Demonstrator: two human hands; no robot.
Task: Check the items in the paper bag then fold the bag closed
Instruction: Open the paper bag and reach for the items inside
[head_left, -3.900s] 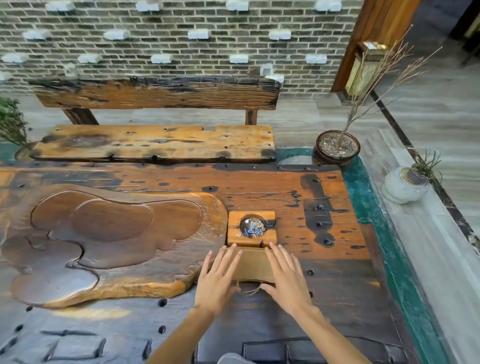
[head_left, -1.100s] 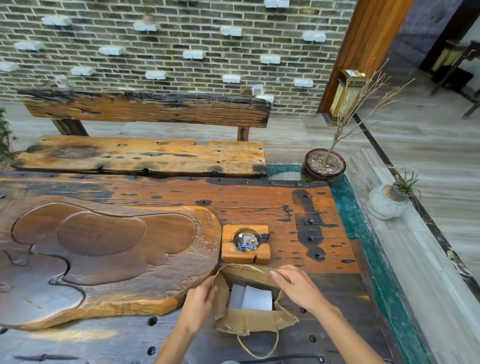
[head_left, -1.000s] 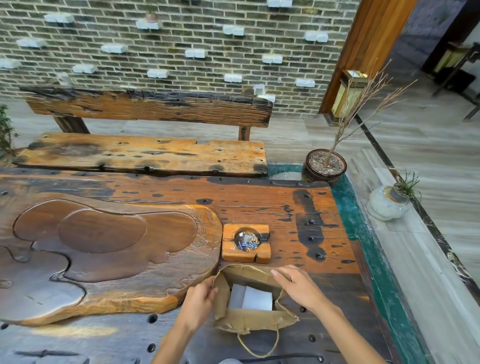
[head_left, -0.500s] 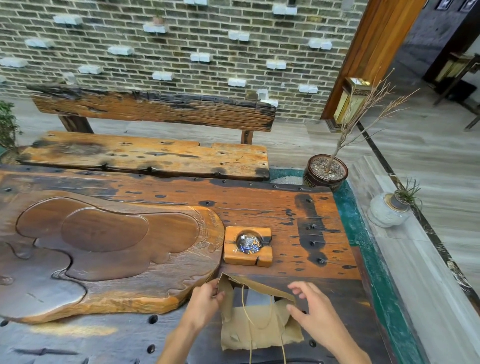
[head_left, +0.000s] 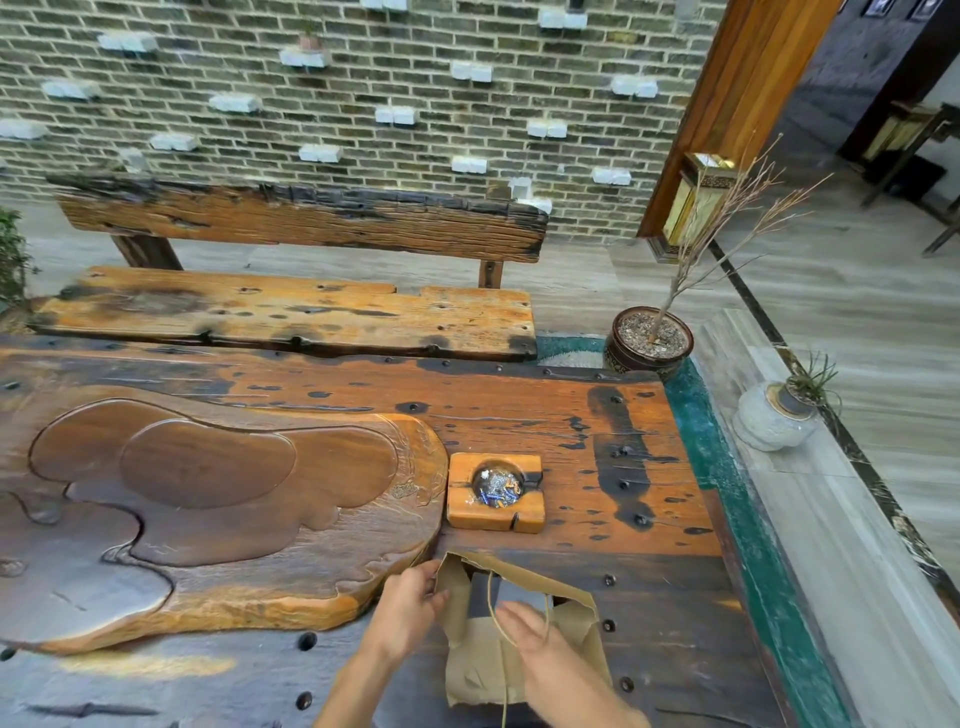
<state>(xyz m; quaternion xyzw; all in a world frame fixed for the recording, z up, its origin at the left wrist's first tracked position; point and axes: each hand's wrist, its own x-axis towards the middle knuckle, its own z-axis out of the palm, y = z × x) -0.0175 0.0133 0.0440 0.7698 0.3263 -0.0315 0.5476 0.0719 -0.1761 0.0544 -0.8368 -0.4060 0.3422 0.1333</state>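
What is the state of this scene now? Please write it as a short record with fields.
surface: dark wooden table
bag: brown paper bag, near table edge, mouth partly open
left hand: left hand grips the bag's left rim
right hand: right hand lies flat on the bag's front
contents: hidden now
behind bag: wooden ashtray
left of bag: carved tea tray

Paper bag (head_left: 478, 660) contents hidden (right hand (head_left: 550, 660) blurred)

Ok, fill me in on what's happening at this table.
A person is working on a brown paper bag near the edge of a wooden table. The left hand pinches the bag's left rim; the right hand presses on its front. The mouth is partly open, not folded shut. A wooden ashtray sits behind it.
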